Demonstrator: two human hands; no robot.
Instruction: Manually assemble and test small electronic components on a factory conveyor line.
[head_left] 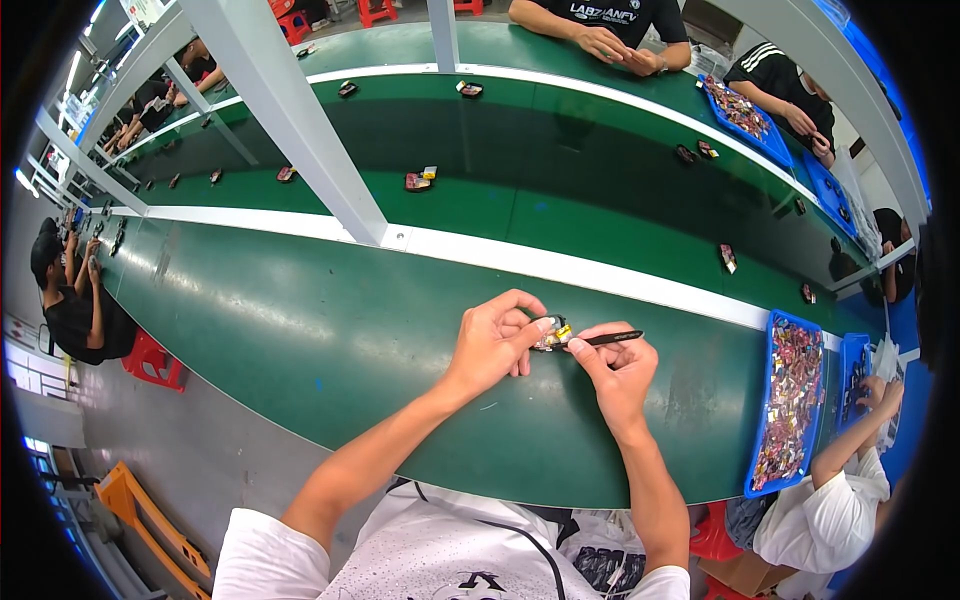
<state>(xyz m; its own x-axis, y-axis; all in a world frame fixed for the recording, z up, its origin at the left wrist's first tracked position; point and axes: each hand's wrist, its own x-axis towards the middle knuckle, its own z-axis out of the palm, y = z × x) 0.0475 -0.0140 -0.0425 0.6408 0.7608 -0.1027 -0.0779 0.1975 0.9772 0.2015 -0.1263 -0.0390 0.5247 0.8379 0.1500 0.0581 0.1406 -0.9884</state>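
My left hand holds a small dark electronic part with a yellow piece and pale bits in it, just above the green worktable. Its thumb and fingers close round the part's left side and hide some of it. My right hand pinches slim black tweezers, whose rear end points right. Their tip is by the yellow piece; whether it touches is too small to tell.
A blue tray of many small pink, white and yellow pieces stands at the right. Beyond a white rail runs a green conveyor belt with several small dark units. A white post rises at left. Other people sit around.
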